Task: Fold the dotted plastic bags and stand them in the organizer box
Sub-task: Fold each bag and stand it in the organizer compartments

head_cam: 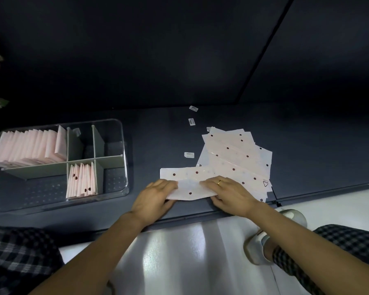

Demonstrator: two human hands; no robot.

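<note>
A pale pink dotted plastic bag (190, 184) lies near the front edge of the dark table, its near edge lifted and turned over. My left hand (156, 196) pinches its left end, and my right hand (228, 194), with a ring, pinches the right end. Behind them to the right lies a loose pile of flat dotted bags (237, 154). The clear organizer box (115, 188) stands at the left. Folded dotted bags (82, 180) stand upright in its front middle compartment, and several folded pink bags (30, 147) fill the back left one.
Three small white labels (189, 154) lie on the table behind the bags. The table's front edge (188, 218) runs just under my wrists. Below it are a white floor, my checked trousers and a white shoe (258, 248). A dark wall rises behind.
</note>
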